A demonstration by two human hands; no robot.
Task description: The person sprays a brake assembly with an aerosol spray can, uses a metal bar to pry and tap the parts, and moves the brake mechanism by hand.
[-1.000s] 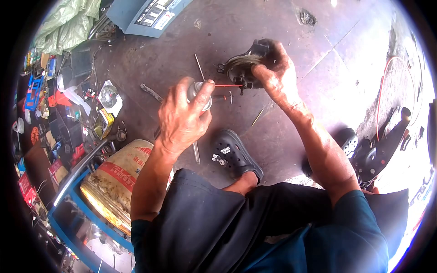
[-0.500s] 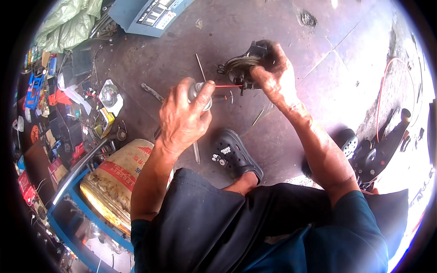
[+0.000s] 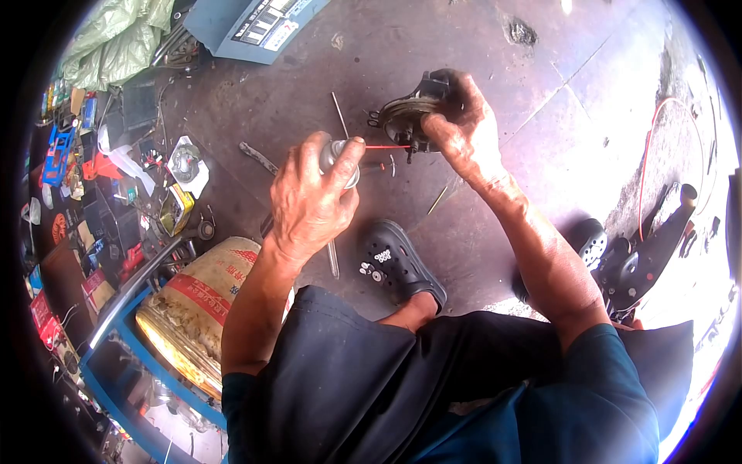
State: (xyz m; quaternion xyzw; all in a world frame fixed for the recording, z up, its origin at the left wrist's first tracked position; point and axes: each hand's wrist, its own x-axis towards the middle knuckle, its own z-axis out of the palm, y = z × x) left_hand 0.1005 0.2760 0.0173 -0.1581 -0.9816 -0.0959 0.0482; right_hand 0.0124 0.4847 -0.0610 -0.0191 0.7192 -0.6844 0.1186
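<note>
My left hand (image 3: pixel 309 197) is wrapped round a spray can (image 3: pixel 332 157), its forefinger on the top. A thin red straw (image 3: pixel 385 146) runs from the can's nozzle to a short stub at the lower edge of a dark round metal part (image 3: pixel 402 117). That part, which looks like a brake plate or hub piece, is gripped in my right hand (image 3: pixel 468 131). The thumb presses on its inner side, while the other fingers are mostly hidden behind it. Both hands are above the floor, in front of my knees.
Metal rods (image 3: pixel 338 110) and a wrench-like tool (image 3: pixel 257 157) lie on the floor. A blue-grey box (image 3: pixel 267 56) stands at the top. To the left are a large drum (image 3: pixel 202 298), a blue frame (image 3: pixel 124 387) and cluttered tools. At right, a red cable (image 3: pixel 644 166) curves along the floor.
The round metal part has tilted slightly in my right hand, showing a little more of its inner face. My left hand and the spray can have hardly moved.
</note>
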